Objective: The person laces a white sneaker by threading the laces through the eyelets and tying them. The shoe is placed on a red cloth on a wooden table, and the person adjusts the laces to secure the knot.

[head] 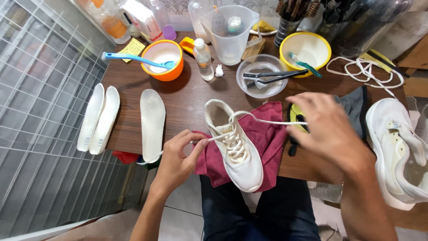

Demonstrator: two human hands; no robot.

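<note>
left hand (178,154) and right hand (327,127) each pinch 1 end of the shoelace (267,121) on the white sneaker (236,151); uneven pulling could drag the sneaker off the red towel (267,138).

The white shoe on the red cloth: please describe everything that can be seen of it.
The white shoe is a low sneaker, seemingly of mesh and smooth synthetic, lying upright on a red cloth, toe toward the person. Its opening looks empty. White laces are partly threaded; the left hand pinches one end, the right hand pulls the other sideways.
</note>
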